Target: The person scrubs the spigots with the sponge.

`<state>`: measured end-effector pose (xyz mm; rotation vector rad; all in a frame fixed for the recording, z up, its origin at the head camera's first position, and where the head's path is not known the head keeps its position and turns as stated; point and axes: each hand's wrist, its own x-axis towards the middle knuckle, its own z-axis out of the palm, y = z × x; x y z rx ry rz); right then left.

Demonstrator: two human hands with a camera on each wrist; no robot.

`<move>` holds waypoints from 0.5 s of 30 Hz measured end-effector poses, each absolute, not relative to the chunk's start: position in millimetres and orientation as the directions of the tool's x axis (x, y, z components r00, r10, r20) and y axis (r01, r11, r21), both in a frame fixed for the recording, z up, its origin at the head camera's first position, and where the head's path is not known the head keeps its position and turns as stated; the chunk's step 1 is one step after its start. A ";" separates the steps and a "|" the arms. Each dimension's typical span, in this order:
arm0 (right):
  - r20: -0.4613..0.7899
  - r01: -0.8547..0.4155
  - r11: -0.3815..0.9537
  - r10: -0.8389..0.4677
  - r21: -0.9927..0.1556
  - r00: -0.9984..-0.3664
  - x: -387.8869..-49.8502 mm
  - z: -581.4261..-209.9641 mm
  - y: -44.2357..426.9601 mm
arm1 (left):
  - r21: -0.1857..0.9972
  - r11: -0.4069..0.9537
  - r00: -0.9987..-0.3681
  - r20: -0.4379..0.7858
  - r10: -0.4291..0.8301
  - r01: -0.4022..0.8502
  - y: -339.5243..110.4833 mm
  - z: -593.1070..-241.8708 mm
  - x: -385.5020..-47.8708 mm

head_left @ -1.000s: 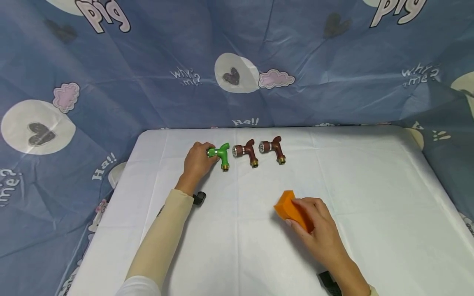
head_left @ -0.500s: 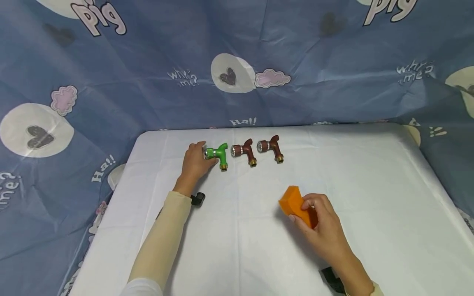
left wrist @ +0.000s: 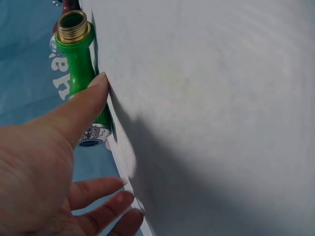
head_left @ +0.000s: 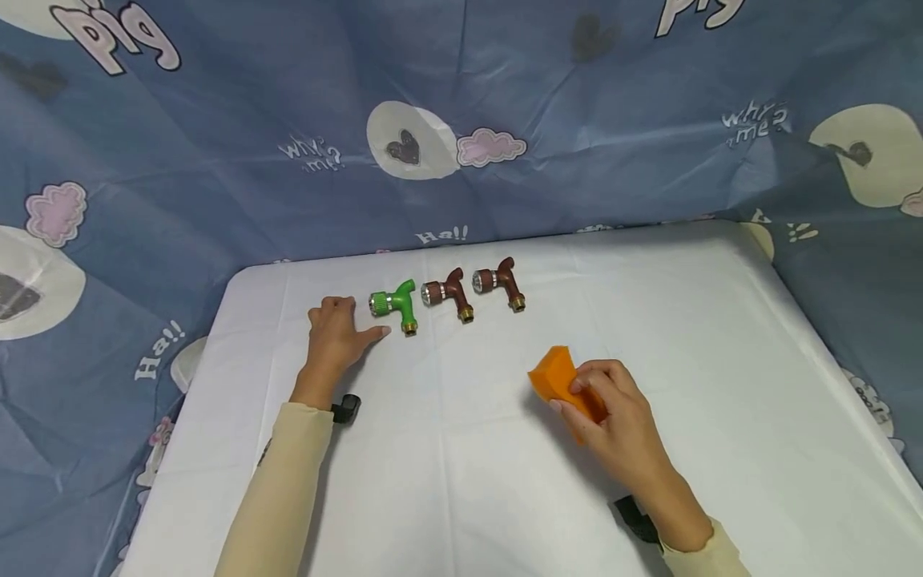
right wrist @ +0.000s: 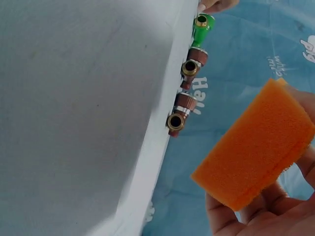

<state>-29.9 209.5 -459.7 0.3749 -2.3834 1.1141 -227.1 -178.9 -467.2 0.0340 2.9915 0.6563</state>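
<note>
Three taps lie in a row near the far edge of the table: a green tap [head_left: 399, 304] at the left, a brown tap [head_left: 450, 295] in the middle and another brown tap [head_left: 501, 282] at the right. Just left of the green one, my left hand [head_left: 335, 340] is spread with thumb and fingers apart, holding nothing. In the left wrist view its thumb overlaps the green tap; whether they touch, I cannot tell. My right hand [head_left: 626, 425] pinches an orange sponge [head_left: 562, 381] over the table, right of centre. The right wrist view shows the sponge's broad face.
A white cloth covers the table [head_left: 461, 449]. Behind it and at both sides hangs a blue patterned sheet [head_left: 310, 208]. Black wrist cameras show at the left wrist [head_left: 346, 409] and the right wrist.
My left hand has let go of the green tap and drawn away to the left. The right hand still holds the sponge, shifted slightly. The head view has turned a little to the right.
</note>
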 end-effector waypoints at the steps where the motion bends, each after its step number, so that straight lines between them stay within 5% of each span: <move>1: 0.530 -0.430 0.635 -0.038 -0.642 -0.847 -30.5 -459.6 209.8 | 0.415 0.910 -0.997 -0.069 0.039 0.007 -179.2 -466.7 -226.7; 15: 0.415 -0.266 0.683 0.061 -0.681 -0.908 -33.9 -463.6 215.3 | 0.374 0.927 -0.997 -0.052 0.054 0.031 -180.2 -469.7 -225.4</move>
